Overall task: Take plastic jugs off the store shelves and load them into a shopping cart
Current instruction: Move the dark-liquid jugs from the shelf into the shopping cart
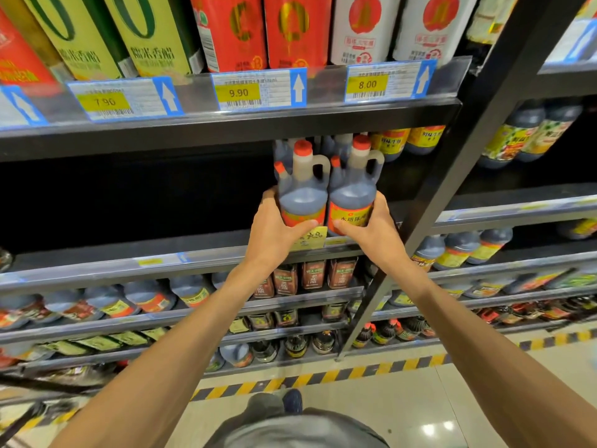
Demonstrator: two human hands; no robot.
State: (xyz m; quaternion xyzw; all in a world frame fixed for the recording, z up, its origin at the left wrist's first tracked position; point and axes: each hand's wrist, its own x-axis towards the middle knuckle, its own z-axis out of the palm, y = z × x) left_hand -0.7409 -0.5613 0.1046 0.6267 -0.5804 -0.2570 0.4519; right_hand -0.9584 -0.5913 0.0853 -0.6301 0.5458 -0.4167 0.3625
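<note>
Left hand: we grip the left jug near its base
Right hand: we grip the right jug; both at the shelf edge

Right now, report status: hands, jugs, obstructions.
Left hand grips left jug; right hand grips right jug. Both at shelf edge. Nothing blocking.

Both bare arms are stretched up from the lower frame toward its centre. The left hand and right hand are each curled round something, thumbs turned inward.
</note>
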